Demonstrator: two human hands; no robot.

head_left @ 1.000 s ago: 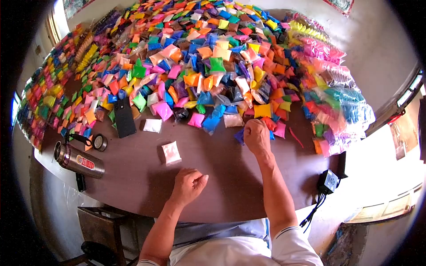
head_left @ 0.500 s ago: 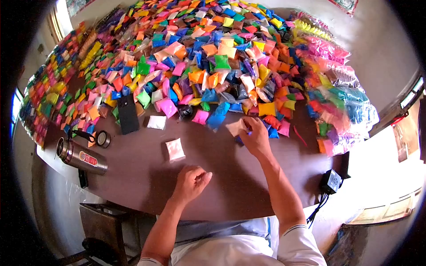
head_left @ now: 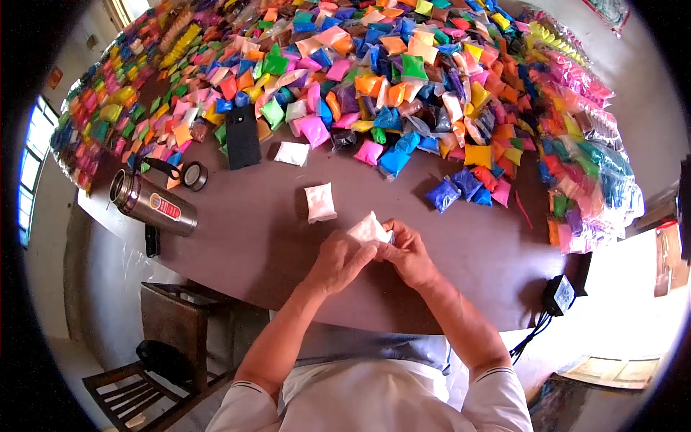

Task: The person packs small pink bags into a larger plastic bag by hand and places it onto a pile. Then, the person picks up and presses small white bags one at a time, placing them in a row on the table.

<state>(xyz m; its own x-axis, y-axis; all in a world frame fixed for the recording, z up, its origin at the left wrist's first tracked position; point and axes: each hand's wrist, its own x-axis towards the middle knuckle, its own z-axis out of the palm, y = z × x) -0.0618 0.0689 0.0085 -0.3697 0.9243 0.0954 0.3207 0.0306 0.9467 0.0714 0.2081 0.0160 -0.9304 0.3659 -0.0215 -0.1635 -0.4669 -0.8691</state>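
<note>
A small pale peach packet (head_left: 366, 229) is held between my two hands above the near half of the table. My left hand (head_left: 338, 261) grips its left side, thumb along the lower edge. My right hand (head_left: 409, 253) pinches the right end, where a bit of clear film shows at the fingers. Just beyond my left hand, a pale pink packet (head_left: 319, 202) lies flat on the brown table (head_left: 266, 248). Farther back is a white packet (head_left: 291, 153). Two dark blue packets, one of them the nearer blue packet (head_left: 443, 194), lie to the right.
A heap of colourful packets (head_left: 374, 86) covers the far side. Bagged packets (head_left: 590, 165) are stacked at right. At left are a steel flask (head_left: 155, 205), its lid (head_left: 194, 176) and a black phone-like slab (head_left: 243, 138). A small black device (head_left: 558, 295) sits at the right edge.
My right hand has brought the peach packet from the heap's edge toward me. My left hand has moved up and right and taken hold of it too. The view has shifted slightly.
</note>
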